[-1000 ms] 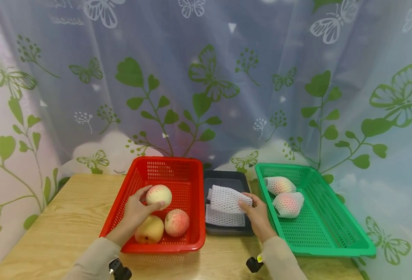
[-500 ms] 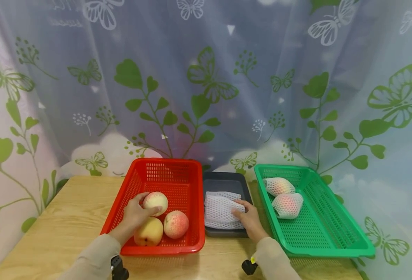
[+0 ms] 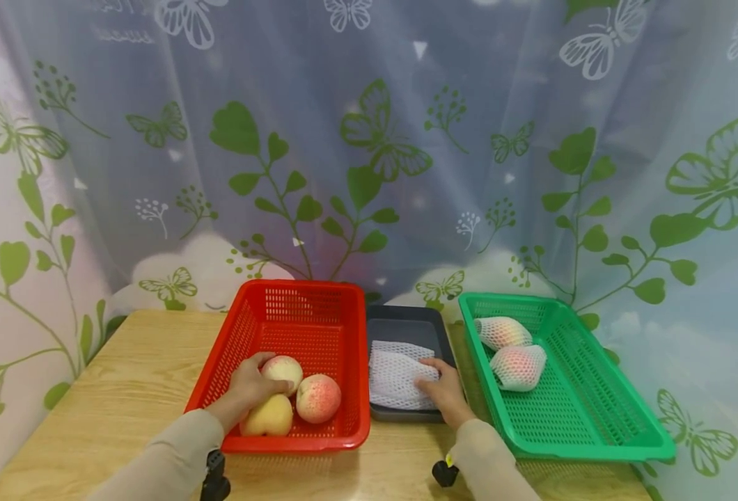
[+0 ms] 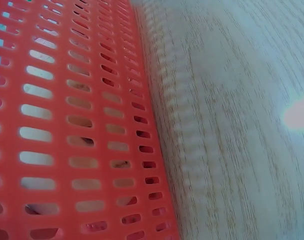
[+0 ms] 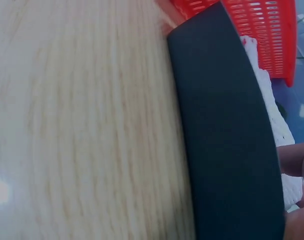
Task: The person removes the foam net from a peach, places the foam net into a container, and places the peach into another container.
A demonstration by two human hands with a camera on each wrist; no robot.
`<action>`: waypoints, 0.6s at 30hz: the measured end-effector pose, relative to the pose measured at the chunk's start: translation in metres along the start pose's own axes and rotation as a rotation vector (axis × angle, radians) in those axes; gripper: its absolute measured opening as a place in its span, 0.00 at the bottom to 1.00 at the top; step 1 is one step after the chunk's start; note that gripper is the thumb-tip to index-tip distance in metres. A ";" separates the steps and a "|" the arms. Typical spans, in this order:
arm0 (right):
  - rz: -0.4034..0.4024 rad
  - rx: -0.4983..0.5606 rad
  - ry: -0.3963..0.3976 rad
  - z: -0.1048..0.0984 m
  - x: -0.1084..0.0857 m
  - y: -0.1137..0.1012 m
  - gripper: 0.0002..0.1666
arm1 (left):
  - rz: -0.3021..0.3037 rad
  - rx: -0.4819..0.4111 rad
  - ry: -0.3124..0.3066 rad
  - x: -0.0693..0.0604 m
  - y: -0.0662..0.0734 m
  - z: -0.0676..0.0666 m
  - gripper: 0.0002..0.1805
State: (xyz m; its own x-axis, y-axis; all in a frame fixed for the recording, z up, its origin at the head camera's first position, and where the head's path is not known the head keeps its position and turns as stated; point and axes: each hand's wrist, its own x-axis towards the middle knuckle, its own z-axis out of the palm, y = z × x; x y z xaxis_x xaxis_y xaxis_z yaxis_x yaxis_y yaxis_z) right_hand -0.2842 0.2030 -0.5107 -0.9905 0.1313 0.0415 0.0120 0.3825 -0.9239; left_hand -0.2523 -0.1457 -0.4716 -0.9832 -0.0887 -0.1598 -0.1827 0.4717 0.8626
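Observation:
In the head view my left hand (image 3: 250, 387) grips a pale peach (image 3: 285, 374) low in the red basket (image 3: 353, 348), thumb across its front. Touching or close to that peach are a pinkish-red peach (image 3: 318, 399) and a yellow fruit (image 3: 270, 417). My right hand (image 3: 449, 395) pinches the right edge of a white foam net sleeve (image 3: 400, 379) lying in the dark tray (image 3: 400, 324); another sleeve shows beneath it. The right wrist view catches only fingers (image 5: 294, 160) beside the white foam (image 5: 272, 110), behind the tray's wall. The basket wall (image 4: 66, 125) hides the left hand in its wrist view.
A green basket (image 3: 588, 390) stands on the right, holding two netted fruits (image 3: 518, 367) (image 3: 503, 332) at its left side. All containers rest on a wooden table (image 3: 124, 369). A printed curtain (image 3: 369, 139) hangs directly behind.
My left hand has lowered the pale peach towards the other fruits. My right hand has brought the foam net sleeve down into the tray and then stayed nearly still.

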 end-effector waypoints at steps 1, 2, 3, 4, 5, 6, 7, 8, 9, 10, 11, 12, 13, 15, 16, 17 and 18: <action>-0.007 -0.021 0.007 0.001 0.000 0.001 0.26 | 0.000 -0.004 0.000 0.000 0.000 0.000 0.40; -0.014 -0.047 0.013 0.002 0.001 0.001 0.26 | 0.000 -0.007 0.000 0.000 0.000 0.000 0.40; -0.022 -0.073 0.020 0.003 0.001 0.002 0.26 | 0.000 -0.008 -0.001 -0.001 0.000 0.000 0.40; -0.030 -0.104 0.027 0.003 0.000 0.002 0.27 | -0.001 -0.008 -0.001 -0.001 0.000 0.000 0.39; -0.039 -0.137 0.033 0.004 0.000 0.002 0.27 | -0.003 -0.008 0.000 -0.001 0.000 0.000 0.39; -0.045 -0.168 0.038 0.005 0.000 0.002 0.27 | -0.005 -0.009 0.000 -0.001 0.001 0.000 0.39; -0.044 -0.183 0.042 0.006 0.000 0.003 0.28 | -0.006 -0.011 0.000 -0.001 0.001 0.000 0.39; -0.041 -0.198 0.045 0.006 -0.001 0.002 0.28 | -0.006 -0.011 -0.001 -0.001 0.001 0.000 0.39; -0.038 -0.208 0.046 0.006 -0.001 0.002 0.28 | -0.007 -0.013 -0.001 -0.001 0.002 0.000 0.39; -0.040 -0.219 0.049 0.007 -0.001 0.003 0.29 | -0.007 -0.015 -0.003 -0.001 0.002 0.000 0.39; -0.048 -0.229 0.052 0.006 -0.001 0.002 0.29 | -0.006 -0.018 -0.004 -0.001 0.002 0.000 0.40; -0.050 -0.237 0.054 0.006 -0.001 0.002 0.30 | -0.008 -0.021 -0.004 -0.001 0.003 0.000 0.40; -0.050 -0.242 0.056 0.006 0.000 0.002 0.31 | -0.010 -0.022 -0.004 -0.002 0.003 0.000 0.39; -0.058 -0.254 0.056 0.005 0.000 0.001 0.32 | -0.015 -0.026 -0.004 -0.002 0.003 0.000 0.39; -0.065 -0.253 0.055 0.005 0.000 0.000 0.32 | -0.017 -0.027 -0.004 -0.001 0.002 0.000 0.39; -0.073 -0.250 0.053 0.004 -0.001 -0.001 0.33 | -0.018 -0.028 -0.003 -0.001 0.002 0.001 0.39; -0.074 -0.244 0.050 0.004 -0.001 -0.001 0.33 | -0.019 -0.029 -0.002 -0.001 0.001 0.000 0.39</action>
State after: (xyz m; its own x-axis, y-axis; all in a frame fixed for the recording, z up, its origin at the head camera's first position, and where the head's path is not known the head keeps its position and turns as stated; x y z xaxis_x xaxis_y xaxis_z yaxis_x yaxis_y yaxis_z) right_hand -0.2835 0.1990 -0.5112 -0.9819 0.1377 0.1298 -0.0213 0.6011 -0.7989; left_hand -0.2518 -0.1446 -0.4704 -0.9795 -0.0956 -0.1775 -0.2016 0.4441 0.8730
